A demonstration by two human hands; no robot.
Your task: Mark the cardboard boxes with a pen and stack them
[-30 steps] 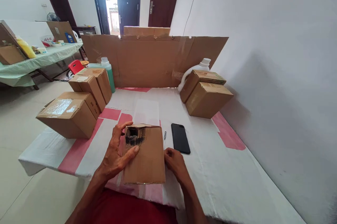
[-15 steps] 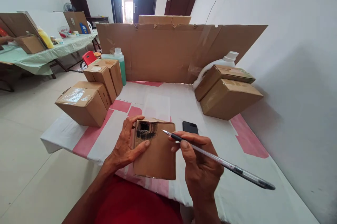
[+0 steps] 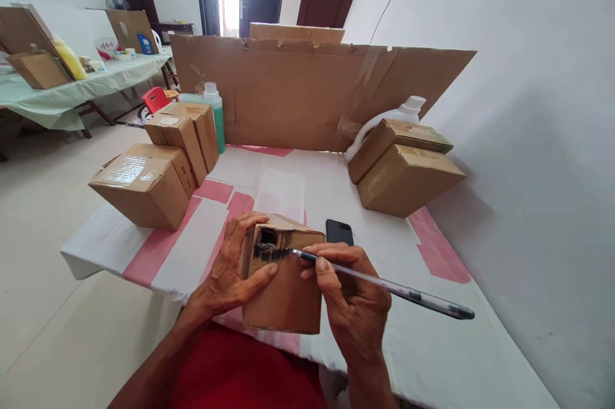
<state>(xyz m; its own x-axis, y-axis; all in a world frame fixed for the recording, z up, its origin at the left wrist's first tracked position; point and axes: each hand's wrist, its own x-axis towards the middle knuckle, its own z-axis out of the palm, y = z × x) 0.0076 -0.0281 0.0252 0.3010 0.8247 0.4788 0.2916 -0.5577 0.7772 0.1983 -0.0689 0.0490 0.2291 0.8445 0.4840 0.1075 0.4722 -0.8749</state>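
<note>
The right hand [image 3: 348, 297] grips the pen [image 3: 379, 284], its tip now down on the black scribble. The left hand [image 3: 230, 268] still clasps the small cardboard box [image 3: 283, 287], now tilted up.

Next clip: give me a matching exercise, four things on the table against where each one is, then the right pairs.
Things:
1. pen
2. small box
3. phone
4. green bottle

Places:
A. lying flat on the cloth just beyond the right hand
B. gripped by the left hand, black scribble on top
C. standing behind the stacked boxes at far left
D. in the right hand, tip on the black scribble

Pairs: 1-D, 2-B, 3-A, 4-C
</note>
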